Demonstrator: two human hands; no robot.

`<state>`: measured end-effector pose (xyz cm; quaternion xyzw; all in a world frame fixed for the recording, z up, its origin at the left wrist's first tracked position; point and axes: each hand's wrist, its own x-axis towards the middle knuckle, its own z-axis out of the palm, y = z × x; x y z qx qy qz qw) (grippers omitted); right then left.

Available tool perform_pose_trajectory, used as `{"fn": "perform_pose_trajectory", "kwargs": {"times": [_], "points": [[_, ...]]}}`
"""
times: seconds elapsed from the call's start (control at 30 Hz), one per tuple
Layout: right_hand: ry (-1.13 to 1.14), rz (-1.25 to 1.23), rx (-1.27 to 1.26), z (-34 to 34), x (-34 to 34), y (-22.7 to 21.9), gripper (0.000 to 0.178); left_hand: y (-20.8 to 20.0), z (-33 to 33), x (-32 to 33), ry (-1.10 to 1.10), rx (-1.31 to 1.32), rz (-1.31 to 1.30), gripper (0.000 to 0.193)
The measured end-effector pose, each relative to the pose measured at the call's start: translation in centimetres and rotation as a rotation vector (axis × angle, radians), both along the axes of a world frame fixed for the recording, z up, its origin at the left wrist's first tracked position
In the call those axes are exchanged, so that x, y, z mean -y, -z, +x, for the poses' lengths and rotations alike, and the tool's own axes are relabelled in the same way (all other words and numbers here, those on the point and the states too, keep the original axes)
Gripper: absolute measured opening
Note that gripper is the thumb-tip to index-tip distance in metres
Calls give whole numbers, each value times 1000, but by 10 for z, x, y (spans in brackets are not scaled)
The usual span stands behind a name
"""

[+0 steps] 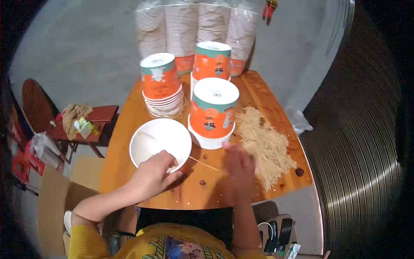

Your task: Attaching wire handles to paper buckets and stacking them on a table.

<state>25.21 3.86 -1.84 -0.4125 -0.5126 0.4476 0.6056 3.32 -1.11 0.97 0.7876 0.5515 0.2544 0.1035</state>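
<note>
A white paper bucket (148,139) is tilted on the wooden table, its open mouth facing up toward me. My left hand (156,173) is closed on its near rim, fingers inside and thumb outside. A thin pale string (203,163) runs from the rim beside that hand toward my right hand (240,168). The right hand is smeared by motion above the table, so its fingers and any grip on the string cannot be made out. Close beyond it stands an upside-down stack of orange and green paper buckets (211,114). A loose heap of tan strings (268,149) lies to the right.
Two more upturned bucket stacks stand behind, one left (160,84) and one right (212,60). Tall plastic-wrapped stacks (181,30) line the table's far edge. A red bench (101,123) holding tan strings is at left; a ribbed metal shutter (358,142) rises at right.
</note>
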Motion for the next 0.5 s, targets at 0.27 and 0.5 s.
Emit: {"fn": "perform_pose_trajectory", "kwargs": {"times": [0.27,0.5], "points": [[-293,440,620,-26,23,10,15,-28,10,2,318,108,177,43],[-546,133,537,-23,26,-5,13,-20,5,0,377,-33,171,17]]}}
